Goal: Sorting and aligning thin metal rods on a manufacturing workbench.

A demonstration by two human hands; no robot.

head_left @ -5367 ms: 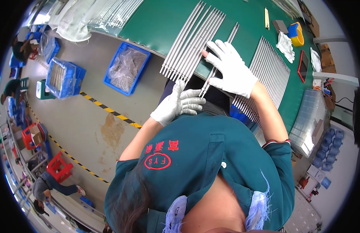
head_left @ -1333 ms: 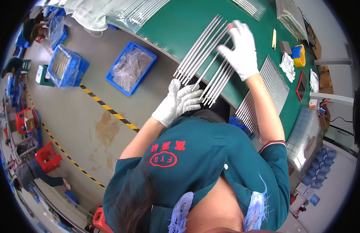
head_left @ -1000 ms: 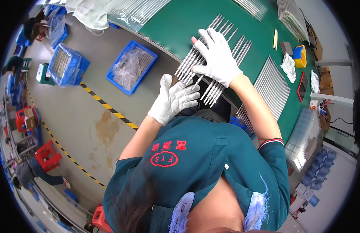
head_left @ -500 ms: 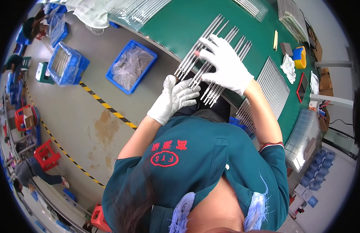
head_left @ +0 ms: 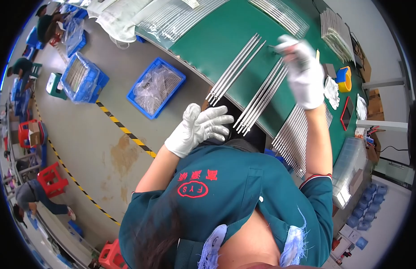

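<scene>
My left hand (head_left: 200, 130), in a white glove, is raised palm-up beside the bench edge. Its fingers are apart and hold nothing. Just beyond its fingertips, a small group of slim metal rods (head_left: 235, 69) lies with stepped ends jutting over the edge of the green bench (head_left: 203, 54). A second rod group (head_left: 263, 96) rests to the right of it, also overhanging. My right hand (head_left: 304, 74), gloved in white, is above the bench right of that second group. Motion smears its fingers, so what they hold, if anything, is unclear.
A wide row of rods (head_left: 291, 143) lies near my right forearm. Farther back are plastic-wrapped rods (head_left: 181, 22), a yellow and blue tape roll (head_left: 344, 78), a white cloth (head_left: 331, 92) and a red-edged device (head_left: 347, 112). A blue crate (head_left: 156, 87) stands on the floor at left.
My right hand has moved right and away from the rods. The rods now lie in two separate groups where several clusters lay under it. My left hand has drawn slightly back from the rod ends.
</scene>
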